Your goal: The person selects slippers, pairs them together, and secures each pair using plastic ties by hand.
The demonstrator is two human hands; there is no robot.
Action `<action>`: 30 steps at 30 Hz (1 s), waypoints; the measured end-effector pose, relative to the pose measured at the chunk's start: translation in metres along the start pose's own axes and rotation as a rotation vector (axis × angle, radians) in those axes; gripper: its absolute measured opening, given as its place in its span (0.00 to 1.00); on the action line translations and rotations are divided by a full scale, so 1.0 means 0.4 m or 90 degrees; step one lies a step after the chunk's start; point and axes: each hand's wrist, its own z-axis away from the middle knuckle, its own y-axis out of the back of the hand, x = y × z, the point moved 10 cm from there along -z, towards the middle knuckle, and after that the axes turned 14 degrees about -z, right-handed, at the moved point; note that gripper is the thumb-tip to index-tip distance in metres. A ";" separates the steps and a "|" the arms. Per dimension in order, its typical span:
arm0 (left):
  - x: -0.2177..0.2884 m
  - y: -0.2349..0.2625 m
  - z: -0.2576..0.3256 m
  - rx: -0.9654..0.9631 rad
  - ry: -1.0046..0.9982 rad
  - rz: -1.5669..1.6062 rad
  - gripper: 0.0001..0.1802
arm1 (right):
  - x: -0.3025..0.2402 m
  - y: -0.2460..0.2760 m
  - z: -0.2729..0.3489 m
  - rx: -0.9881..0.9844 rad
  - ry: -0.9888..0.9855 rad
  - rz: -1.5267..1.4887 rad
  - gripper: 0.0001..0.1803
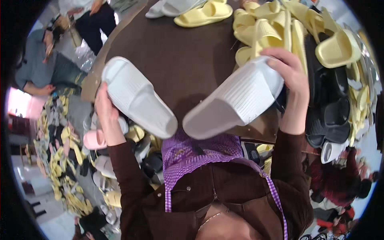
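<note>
Two pale grey slide slippers are held up over the near edge of the brown table, heels pointing toward each other. My left hand (pixel 106 106) grips the left slipper (pixel 138 96) along its outer side by the toe end; the thumb and fingers are partly hidden behind it. The right slipper (pixel 236 98) is tilted, its ribbed strap facing up, and my right hand (pixel 290 70) is closed round its toe end. Between the two heels there is a narrow gap. Just beyond my right hand lies a heap of yellow slippers (pixel 267 34).
A yellow slipper (pixel 204 14) and grey slippers (pixel 176 7) sit at the far side of the brown table (pixel 180 52). Black slippers (pixel 335 114) are stacked at the right. Many slippers (pixel 64 148) cover the floor at left, where co-workers (pixel 48 64) sit.
</note>
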 end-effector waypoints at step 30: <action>-0.088 -0.420 0.438 -0.265 -0.217 -0.307 0.12 | 0.216 -0.013 0.564 0.415 0.027 0.371 0.09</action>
